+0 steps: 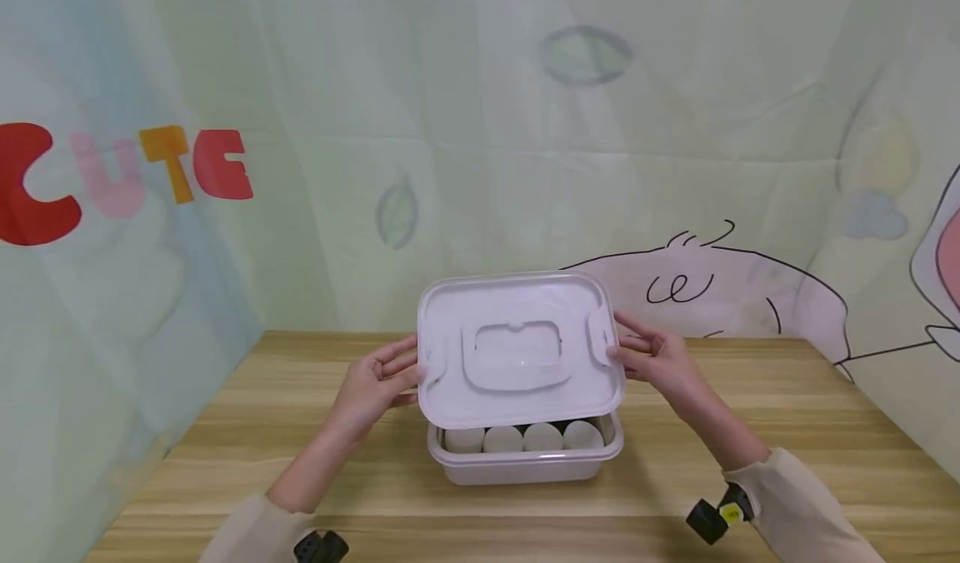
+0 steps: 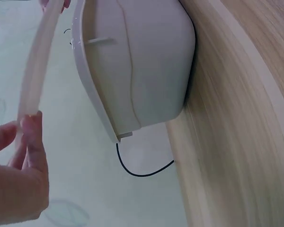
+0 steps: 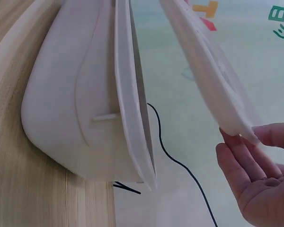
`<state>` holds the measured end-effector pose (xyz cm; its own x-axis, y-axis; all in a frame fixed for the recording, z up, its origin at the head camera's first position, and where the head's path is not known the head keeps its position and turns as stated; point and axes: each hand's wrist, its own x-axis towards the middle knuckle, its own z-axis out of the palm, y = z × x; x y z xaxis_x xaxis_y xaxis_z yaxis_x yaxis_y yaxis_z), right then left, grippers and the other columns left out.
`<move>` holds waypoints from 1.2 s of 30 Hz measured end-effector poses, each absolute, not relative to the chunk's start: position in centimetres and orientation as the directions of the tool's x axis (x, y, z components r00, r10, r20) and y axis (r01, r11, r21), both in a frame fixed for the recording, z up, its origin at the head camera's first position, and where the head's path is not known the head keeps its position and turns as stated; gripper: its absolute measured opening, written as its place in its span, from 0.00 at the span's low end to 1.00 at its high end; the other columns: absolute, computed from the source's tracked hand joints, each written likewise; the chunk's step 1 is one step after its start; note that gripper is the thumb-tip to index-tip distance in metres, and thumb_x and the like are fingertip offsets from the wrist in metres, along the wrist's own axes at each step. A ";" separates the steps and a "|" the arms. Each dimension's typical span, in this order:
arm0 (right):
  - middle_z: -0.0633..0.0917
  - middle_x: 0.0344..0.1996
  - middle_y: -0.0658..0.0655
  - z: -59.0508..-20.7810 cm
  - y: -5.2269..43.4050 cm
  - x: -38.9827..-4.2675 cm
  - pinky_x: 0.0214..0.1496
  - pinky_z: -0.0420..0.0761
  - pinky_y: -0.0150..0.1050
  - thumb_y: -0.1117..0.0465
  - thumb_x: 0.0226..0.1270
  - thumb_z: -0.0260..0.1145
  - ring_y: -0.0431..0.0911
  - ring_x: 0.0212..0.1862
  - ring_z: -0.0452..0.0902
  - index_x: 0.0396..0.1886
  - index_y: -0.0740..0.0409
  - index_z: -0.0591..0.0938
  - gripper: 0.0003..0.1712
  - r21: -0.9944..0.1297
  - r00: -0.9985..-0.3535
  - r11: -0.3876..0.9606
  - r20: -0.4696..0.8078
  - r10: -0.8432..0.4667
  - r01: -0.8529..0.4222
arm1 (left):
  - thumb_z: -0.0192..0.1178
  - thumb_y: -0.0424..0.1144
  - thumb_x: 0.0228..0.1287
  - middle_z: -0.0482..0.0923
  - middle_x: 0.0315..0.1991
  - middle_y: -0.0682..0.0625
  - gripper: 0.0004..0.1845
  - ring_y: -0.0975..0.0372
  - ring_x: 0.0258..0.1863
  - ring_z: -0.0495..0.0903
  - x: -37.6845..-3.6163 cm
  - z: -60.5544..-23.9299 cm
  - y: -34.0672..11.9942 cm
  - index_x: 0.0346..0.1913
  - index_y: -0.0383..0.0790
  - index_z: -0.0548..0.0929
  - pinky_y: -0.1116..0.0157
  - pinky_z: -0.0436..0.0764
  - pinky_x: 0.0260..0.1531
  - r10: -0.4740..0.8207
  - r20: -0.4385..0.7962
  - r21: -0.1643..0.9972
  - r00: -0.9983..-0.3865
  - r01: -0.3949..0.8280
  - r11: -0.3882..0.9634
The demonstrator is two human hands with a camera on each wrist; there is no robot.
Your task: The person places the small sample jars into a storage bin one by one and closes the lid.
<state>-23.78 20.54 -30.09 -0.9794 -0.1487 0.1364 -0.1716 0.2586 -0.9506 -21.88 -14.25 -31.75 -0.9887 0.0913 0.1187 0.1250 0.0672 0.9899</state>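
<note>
A pale lilac plastic lid [image 1: 517, 355] with a recessed handle is lifted and tilted over its matching box [image 1: 525, 465], which stands on the wooden table [image 1: 757, 463]. A row of white round-topped items [image 1: 522, 438] shows inside the box at its near side. My left hand [image 1: 378, 380] holds the lid's left edge and my right hand [image 1: 656, 361] holds its right edge at the clip. In the left wrist view, the fingers of my left hand [image 2: 19, 179] pinch the thin lid rim [image 2: 35, 71] beside the box [image 2: 137, 71]. In the right wrist view, my right hand [image 3: 255, 175] touches the lid [image 3: 208, 71] at its corner, away from the box [image 3: 71, 104].
A printed cloth backdrop [image 1: 225, 171] with cartoon shapes and letters closes in the table at the back and both sides. A thin black cable [image 2: 142, 172] runs on the cloth behind the box. Small black cameras [image 1: 716, 517] sit on my wrists.
</note>
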 end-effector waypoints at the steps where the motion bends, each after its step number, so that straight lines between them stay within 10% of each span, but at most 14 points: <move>1: 0.74 0.53 0.72 -30.0 20.5 -23.7 0.42 0.80 0.37 0.64 0.63 0.60 0.42 0.40 0.81 0.64 0.69 0.62 0.32 -0.953 -0.981 0.253 0.133 -0.140 -0.166 | 0.57 0.30 0.60 0.71 0.56 0.35 0.27 0.70 0.36 0.80 -21.9 -31.7 -14.1 0.63 0.32 0.66 0.69 0.80 0.34 0.070 0.132 0.988 -0.989 0.138 0.077; 14: 0.80 0.46 0.67 -30.3 20.1 -23.6 0.47 0.78 0.35 0.65 0.63 0.60 0.38 0.41 0.80 0.54 0.76 0.71 0.23 -0.948 -0.975 0.237 0.190 -0.118 -0.213 | 0.54 0.36 0.65 0.78 0.49 0.38 0.23 0.53 0.41 0.80 -21.2 -31.7 -13.0 0.63 0.39 0.68 0.69 0.79 0.34 -0.003 0.305 0.880 -0.952 0.281 0.382; 29: 0.81 0.37 0.42 -31.3 19.0 -23.8 0.46 0.75 0.28 0.77 0.61 0.46 0.35 0.43 0.75 0.55 0.79 0.66 0.21 -0.945 -0.938 0.032 0.318 -0.136 -0.326 | 0.51 0.43 0.67 0.71 0.55 0.33 0.25 0.47 0.50 0.76 -20.4 -31.9 -13.3 0.65 0.38 0.64 0.59 0.76 0.47 0.071 0.237 0.924 -0.969 0.248 0.291; 36: 0.80 0.35 0.43 -31.6 19.2 -23.8 0.45 0.72 0.28 0.79 0.55 0.45 0.36 0.41 0.71 0.38 0.60 0.80 0.20 -0.929 -0.918 0.022 0.360 -0.165 -0.369 | 0.48 0.42 0.69 0.72 0.53 0.32 0.24 0.48 0.49 0.77 -20.0 -31.4 -13.2 0.64 0.36 0.66 0.62 0.78 0.44 0.057 0.159 0.961 -0.986 0.168 0.219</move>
